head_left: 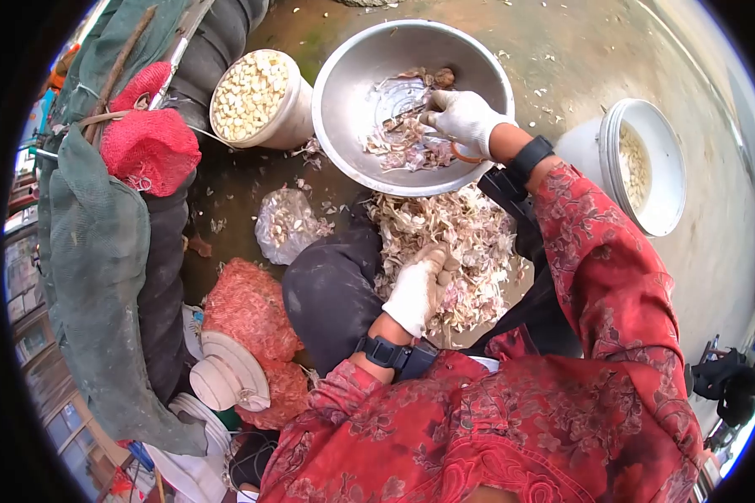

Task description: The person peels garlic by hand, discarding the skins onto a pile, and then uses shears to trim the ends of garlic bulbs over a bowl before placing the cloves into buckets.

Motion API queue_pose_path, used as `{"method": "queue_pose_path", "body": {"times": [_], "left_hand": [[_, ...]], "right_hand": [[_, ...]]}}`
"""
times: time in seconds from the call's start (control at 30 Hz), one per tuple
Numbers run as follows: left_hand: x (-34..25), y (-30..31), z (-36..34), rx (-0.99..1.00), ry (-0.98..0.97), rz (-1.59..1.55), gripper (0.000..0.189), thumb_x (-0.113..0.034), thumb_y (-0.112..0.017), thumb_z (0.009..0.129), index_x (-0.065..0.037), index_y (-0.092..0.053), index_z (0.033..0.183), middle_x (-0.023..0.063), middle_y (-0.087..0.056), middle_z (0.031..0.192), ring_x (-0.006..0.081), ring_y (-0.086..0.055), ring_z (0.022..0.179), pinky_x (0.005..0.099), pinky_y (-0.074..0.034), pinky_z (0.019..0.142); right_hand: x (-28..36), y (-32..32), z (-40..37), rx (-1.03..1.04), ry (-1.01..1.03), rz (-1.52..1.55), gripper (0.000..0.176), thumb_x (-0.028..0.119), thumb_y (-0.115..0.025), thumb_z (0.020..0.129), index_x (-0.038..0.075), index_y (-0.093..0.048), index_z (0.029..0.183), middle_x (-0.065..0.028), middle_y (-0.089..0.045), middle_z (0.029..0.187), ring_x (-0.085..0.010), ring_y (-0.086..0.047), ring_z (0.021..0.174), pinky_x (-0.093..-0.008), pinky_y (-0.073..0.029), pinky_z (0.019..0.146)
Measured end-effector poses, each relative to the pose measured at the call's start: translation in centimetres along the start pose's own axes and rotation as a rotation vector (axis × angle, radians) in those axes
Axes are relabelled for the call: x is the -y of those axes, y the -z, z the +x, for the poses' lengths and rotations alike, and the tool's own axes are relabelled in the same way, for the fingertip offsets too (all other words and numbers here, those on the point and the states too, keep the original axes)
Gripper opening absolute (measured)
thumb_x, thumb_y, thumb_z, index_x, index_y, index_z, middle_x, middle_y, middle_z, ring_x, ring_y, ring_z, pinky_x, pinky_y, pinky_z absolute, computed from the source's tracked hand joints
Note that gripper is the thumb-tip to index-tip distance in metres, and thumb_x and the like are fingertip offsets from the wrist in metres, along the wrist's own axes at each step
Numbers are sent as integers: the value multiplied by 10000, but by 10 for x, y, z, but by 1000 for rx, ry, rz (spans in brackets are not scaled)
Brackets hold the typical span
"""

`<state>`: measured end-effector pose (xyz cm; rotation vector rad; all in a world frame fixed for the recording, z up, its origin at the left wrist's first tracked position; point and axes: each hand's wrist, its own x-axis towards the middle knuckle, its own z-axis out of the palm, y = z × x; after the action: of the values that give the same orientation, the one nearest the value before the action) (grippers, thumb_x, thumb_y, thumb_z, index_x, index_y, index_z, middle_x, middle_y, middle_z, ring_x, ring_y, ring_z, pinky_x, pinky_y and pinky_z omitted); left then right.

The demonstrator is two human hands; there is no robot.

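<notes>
My right hand [464,117], in a white glove, reaches over the right side of a wide metal basin [344,75]. Its fingers bend together above papery garlic skins [407,142] in the basin; whatever they pinch is hidden. A brownish round piece [444,78] lies just beyond the fingertips. Lower down, my left hand [428,281], gloved too, is closed with the thumb against the curled fingers. What it holds, if anything, cannot be made out. Beneath it spreads a large heap of garlic skins [470,226] between my knees.
Left of the basin stands a white bucket [289,126] full of peeled garlic cloves [250,94]. Another white bucket [667,168], on the right, contains cloves in liquid. A clear plastic bag [277,230] and red mesh sacks [247,310] sit by my left knee. Green netting [96,243] hangs farther left.
</notes>
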<state>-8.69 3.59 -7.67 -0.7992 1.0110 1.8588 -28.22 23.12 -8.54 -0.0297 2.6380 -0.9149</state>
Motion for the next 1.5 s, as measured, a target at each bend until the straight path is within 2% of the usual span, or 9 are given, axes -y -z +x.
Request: {"method": "queue_pose_path", "body": {"times": [0.2, 0.33, 0.6, 0.77, 0.97, 1.07, 1.17, 1.37, 1.5], "left_hand": [[4, 3, 9, -25, -98, -133, 257, -370, -518, 980, -134, -606, 1033, -29, -590, 804, 43, -502, 591, 162, -393, 457], [-16, 0, 4, -23, 16, -55, 649, -562, -275, 996, -41, -663, 1000, -24, -574, 648, 41, -469, 496, 166, -371, 408], [-21, -2, -2, 15, 23, -164, 468, -421, -381, 1006, -42, -642, 1087, 1, -618, 753, 31, -507, 561, 165, -376, 425], [-18, -4, -9, 139, -134, -67, 265, -150, -515, 953, -36, -568, 1185, 16, -603, 880, 36, -510, 616, 154, -390, 499], [-15, -3, -21, 136, -340, 95, 295, -60, -494, 919, -5, -523, 1208, 22, -583, 904, 36, -492, 619, 169, -401, 522], [-17, -7, -33, 101, -428, 223, 290, -25, -481, 895, 12, -530, 1178, 35, -584, 913, 37, -486, 605, 165, -397, 523], [-15, -9, -49, 85, -496, 282, 298, -13, -496, 889, 3, -535, 1185, 9, -571, 896, 29, -474, 607, 165, -405, 523], [-7, 3, -67, 79, -639, 528, 293, 0, -513, 903, -24, -563, 1191, -12, -589, 879, 9, -465, 605, 143, -377, 507], [-4, 5, -86, 111, -766, 719, 258, -7, -545, 901, -36, -594, 1153, -9, -611, 882, 16, -483, 618, 159, -396, 532]], "right_hand": [[-16, -37, 51, -5, 202, -516, 300, 137, -480, 886, 94, -622, 1146, -171, -668, 1071, -337, -650, 996, -418, -515, 845], [-10, -42, 61, 51, 157, -697, 312, 215, -440, 933, 162, -621, 1181, -142, -673, 1077, -324, -651, 999, -439, -513, 854], [-14, -38, 58, 20, 253, -698, 313, 173, -582, 847, 151, -618, 1157, -157, -665, 1052, -342, -646, 959, -431, -514, 800], [15, -2, 24, -170, 166, -221, 288, 238, -574, 863, 44, -608, 1073, -230, -660, 981, -371, -640, 952, -421, -502, 832], [20, 15, -51, -214, 103, 200, 457, 379, -590, 867, 29, -576, 1161, -243, -645, 1022, -385, -626, 956, -398, -472, 843], [17, 4, -105, -28, 73, 677, 503, 404, -564, 933, 9, -522, 1242, -110, -651, 1002, -182, -647, 865, -302, -491, 794], [45, 16, -173, 161, -189, 793, 493, 408, -557, 950, 23, -526, 1256, -32, -613, 984, -76, -602, 726, -241, -495, 663], [56, 4, -243, 322, -134, 634, 393, 395, -562, 928, 32, -600, 1072, -46, -647, 870, -120, -604, 795, -271, -489, 694], [66, -14, -267, 152, 57, 451, 380, 355, -515, 967, 42, -552, 1180, -167, -658, 974, -275, -643, 901, -368, -491, 816]]}}
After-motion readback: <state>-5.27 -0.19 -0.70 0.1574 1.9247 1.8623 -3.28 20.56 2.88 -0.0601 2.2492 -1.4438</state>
